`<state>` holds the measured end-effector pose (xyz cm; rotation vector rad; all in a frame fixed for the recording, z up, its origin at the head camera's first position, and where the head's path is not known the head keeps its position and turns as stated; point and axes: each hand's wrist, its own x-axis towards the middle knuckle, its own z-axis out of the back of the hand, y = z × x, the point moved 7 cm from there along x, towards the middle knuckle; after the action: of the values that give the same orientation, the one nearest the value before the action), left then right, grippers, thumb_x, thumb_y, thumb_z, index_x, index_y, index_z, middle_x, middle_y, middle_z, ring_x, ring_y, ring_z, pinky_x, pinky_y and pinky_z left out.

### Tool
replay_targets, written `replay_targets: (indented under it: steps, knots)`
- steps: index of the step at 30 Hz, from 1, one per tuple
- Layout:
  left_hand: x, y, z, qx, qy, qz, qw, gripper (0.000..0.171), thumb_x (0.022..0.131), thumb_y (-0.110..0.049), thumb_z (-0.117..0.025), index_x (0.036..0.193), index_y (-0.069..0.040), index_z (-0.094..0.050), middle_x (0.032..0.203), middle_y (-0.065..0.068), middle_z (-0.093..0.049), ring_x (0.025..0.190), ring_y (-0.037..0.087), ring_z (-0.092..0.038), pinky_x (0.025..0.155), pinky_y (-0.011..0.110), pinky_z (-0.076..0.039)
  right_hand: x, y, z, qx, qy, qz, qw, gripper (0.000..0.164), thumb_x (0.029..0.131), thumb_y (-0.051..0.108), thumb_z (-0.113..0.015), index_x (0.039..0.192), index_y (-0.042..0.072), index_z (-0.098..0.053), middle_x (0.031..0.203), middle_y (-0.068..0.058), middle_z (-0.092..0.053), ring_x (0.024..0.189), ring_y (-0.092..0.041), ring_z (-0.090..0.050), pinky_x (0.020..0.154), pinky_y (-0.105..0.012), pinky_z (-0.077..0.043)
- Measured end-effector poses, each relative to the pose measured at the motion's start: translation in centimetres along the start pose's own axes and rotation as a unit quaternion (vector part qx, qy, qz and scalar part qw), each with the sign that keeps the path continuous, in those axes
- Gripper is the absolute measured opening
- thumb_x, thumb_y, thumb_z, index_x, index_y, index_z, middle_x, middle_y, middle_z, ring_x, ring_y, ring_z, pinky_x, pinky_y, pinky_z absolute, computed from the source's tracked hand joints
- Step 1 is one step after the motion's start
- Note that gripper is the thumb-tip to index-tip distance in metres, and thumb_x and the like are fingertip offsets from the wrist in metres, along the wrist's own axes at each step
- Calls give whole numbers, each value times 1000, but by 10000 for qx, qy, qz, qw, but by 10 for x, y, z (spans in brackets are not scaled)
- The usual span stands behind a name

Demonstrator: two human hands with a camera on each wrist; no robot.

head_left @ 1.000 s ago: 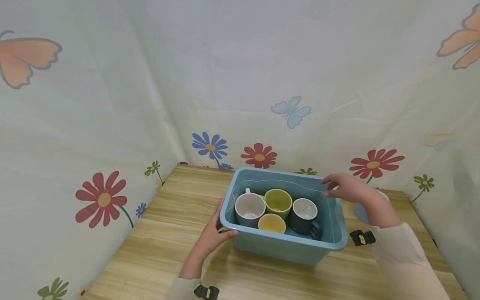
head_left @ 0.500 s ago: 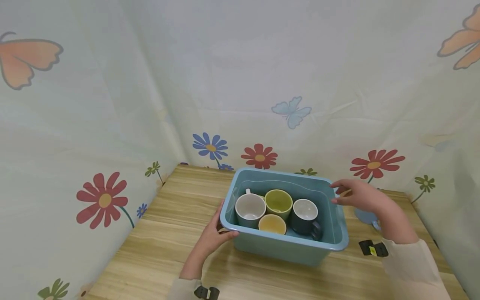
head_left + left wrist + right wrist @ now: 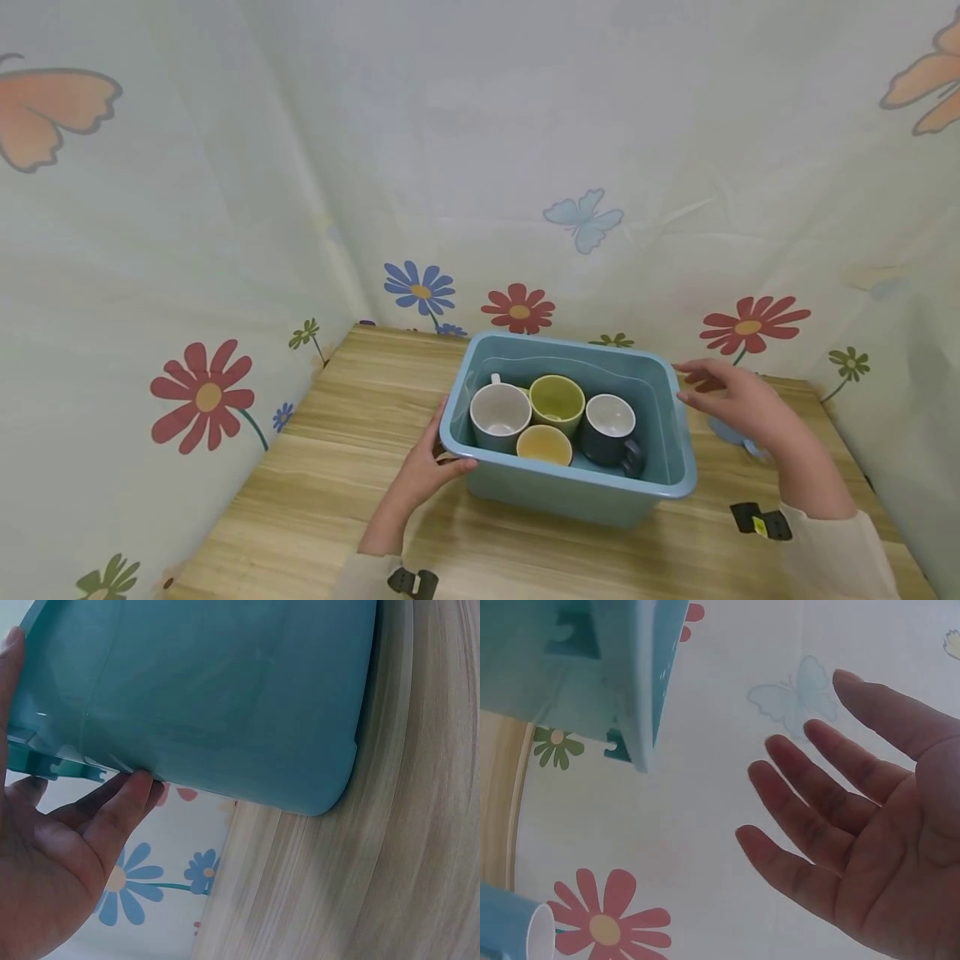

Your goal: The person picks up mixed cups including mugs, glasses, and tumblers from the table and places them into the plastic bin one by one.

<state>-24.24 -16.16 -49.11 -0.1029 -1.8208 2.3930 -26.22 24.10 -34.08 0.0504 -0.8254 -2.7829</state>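
A blue-green plastic bin (image 3: 555, 497) stands on the wooden table. Inside are a mug with a pale interior (image 3: 501, 414), a green mug (image 3: 557, 402), a yellow cup (image 3: 544, 447) and a dark mug with a white interior (image 3: 604, 442). My left hand (image 3: 422, 479) holds the bin's front left corner, thumb at the front rim and fingers along the left side. In the left wrist view, fingertips (image 3: 139, 780) press against the bin wall. My right hand (image 3: 885, 840) is held up beside the bin's right rim with spread, relaxed fingers, gripping nothing; the right wrist view shows it apart from the bin.
A light blue cup (image 3: 510, 926) stands on the table right of the bin, partly hidden behind my right hand in the head view. The wooden table (image 3: 360, 417) extends left of the bin. A flowered curtain (image 3: 450, 167) surrounds the table's back and sides.
My right hand has moved to the right, from over the bin's far right corner to just outside its right rim. The left hand, bin and mugs have stayed put.
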Motion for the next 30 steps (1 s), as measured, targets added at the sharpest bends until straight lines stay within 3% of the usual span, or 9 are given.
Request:
replay_targets:
  steps: [9,23,30]
  knots:
    - [-3,-4,0,149,-20,-70,9999,110,83,-38,-85,166,-20,-15,169,20,-28,140,46,-51,107,55,-53,-7,-10,2,-47,-436,179,9989,48,98,24,-70,131,-9,-60,123,-32,-68,111,-48,-65,92,-64,-56]
    - [0,-3,0,68,-37,3,10000,112,82,-42,-86,166,-24,-15,170,17,-28,141,45,-50,108,56,-52,-20,-31,-2,-249,-914,217,9953,41,94,12,-73,126,-11,-61,119,-33,-66,109,-50,-61,94,-68,-52]
    - [0,-2,0,69,-46,-12,10000,111,81,-42,-86,166,-26,-16,169,16,-28,141,45,-51,108,54,-53,-25,-45,-1,-330,-1173,46,9925,40,94,6,-71,126,-13,-58,126,-39,-60,114,-56,-56,95,-72,-48]
